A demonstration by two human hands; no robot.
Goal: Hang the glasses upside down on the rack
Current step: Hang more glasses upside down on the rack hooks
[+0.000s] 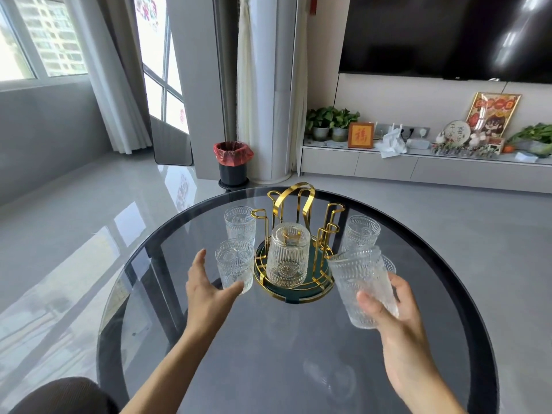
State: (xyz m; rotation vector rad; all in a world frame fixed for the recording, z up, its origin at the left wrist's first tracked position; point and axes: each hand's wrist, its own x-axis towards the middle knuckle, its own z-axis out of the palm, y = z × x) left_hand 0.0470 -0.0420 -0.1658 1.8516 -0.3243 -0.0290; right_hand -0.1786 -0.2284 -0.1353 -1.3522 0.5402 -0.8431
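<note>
A gold wire rack (pixel 294 204) on a dark green round base stands at the middle of the round glass table (pixel 268 354). One ribbed glass (pixel 287 258) hangs upside down on a front prong. My right hand (pixel 397 309) grips another ribbed glass (pixel 363 289), lifted and tilted, just right of the rack. My left hand (pixel 206 291) is open, its fingers spread beside an upright glass (pixel 234 265) left of the rack. Two more upright glasses stand on the table: one at the back left (pixel 240 224), one at the back right (pixel 360 234).
Part of another glass (pixel 389 265) shows behind the one I hold. A bin with a red liner (pixel 233 162) stands on the floor beyond the table. A low white cabinet (pixel 418 167) with plants and ornaments runs along the right wall.
</note>
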